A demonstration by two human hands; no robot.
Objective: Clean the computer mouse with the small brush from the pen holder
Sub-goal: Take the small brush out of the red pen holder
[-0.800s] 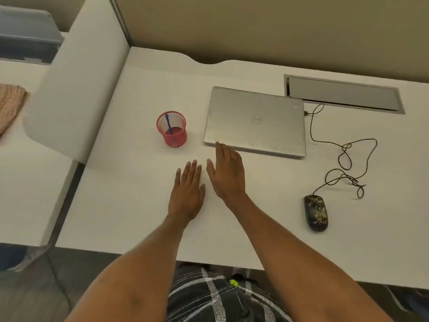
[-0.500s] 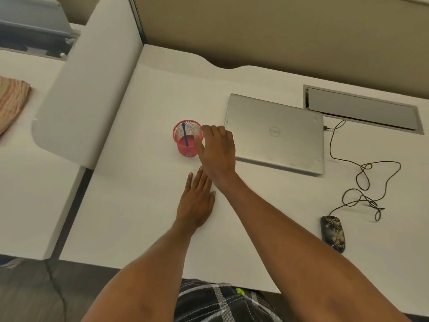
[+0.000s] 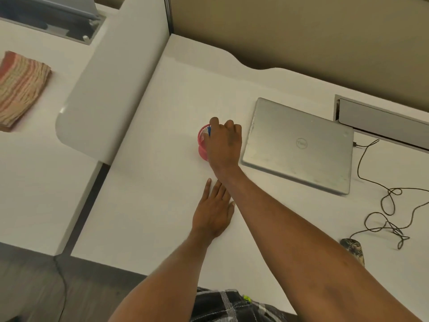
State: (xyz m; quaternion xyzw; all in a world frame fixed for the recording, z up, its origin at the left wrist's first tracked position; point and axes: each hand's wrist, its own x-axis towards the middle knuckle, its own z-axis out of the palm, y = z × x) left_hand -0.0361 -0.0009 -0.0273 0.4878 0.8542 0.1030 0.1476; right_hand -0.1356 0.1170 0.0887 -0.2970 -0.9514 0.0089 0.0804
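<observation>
Barely started, just grabbing the brush

My right hand (image 3: 224,144) pinches the blue brush (image 3: 209,131) inside the red pen holder (image 3: 201,141); left hand (image 3: 214,211) flat, empty; mouse (image 3: 352,248) far right, uncleaned.

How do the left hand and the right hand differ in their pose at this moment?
The left hand lies flat on the white desk, fingers stretched out; the right hand is curled over the red pen holder. The left hand touches no object; the right hand's fingers are at the blue brush handle. The left hand is nearer the body; the right reaches farther. Both are bare.
</observation>
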